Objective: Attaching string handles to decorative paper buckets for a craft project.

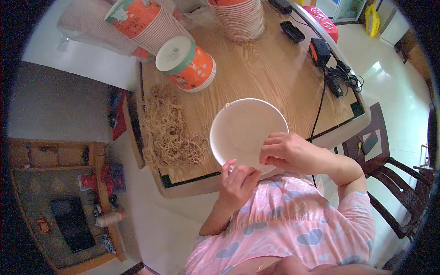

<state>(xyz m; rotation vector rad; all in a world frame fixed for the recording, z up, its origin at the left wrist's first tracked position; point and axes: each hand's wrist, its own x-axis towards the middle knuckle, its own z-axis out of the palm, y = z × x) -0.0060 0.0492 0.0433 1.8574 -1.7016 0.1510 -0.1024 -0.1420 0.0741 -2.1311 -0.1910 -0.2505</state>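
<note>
A wide round paper tub (251, 120), white inside, lies at the near edge of the table with its mouth toward me. A bit of tan string (228, 105) shows at its far left rim. My left hand (238, 181) is at the near rim, fingertips bent together in a pinch and the index finger raised. My right hand (291, 150) reaches over the near right rim, its fingers curled closed inside the mouth. Whatever lies between the fingertips of either hand is too small to make out. Left of the tub spreads a tangled heap of tan string (172, 133).
Orange-and-green paper tubs (195, 68) stand beyond the heap, with a tilted stack (146, 27) behind and another stack (238, 18) at the far edge. Black adapters and cables (337, 75) lie along the right side. A dark wooden chair (389, 169) stands at right.
</note>
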